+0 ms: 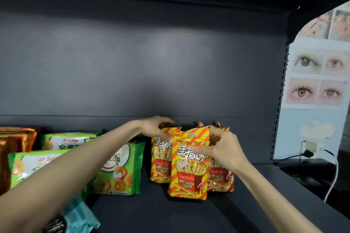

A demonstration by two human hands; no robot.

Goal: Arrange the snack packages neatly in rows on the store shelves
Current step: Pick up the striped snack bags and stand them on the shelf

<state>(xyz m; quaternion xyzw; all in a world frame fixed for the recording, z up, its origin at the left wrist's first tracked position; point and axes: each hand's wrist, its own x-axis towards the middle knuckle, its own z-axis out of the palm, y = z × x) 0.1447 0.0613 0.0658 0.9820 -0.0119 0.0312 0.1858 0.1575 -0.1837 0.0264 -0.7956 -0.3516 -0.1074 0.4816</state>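
Observation:
Several orange-and-yellow striped snack bags stand upright on the dark shelf. The front bag stands nearest me, and my right hand pinches its upper right edge between thumb and fingers. Behind it to the left, my left hand grips the top of another striped bag. More striped bags stand behind on the right, partly hidden by my right hand and the front bag.
Green ring-biscuit bags stand left of the striped ones, with a second green row behind. Brown packs fill the far left. A teal packet lies at lower left. The shelf's side post and a cable lie right.

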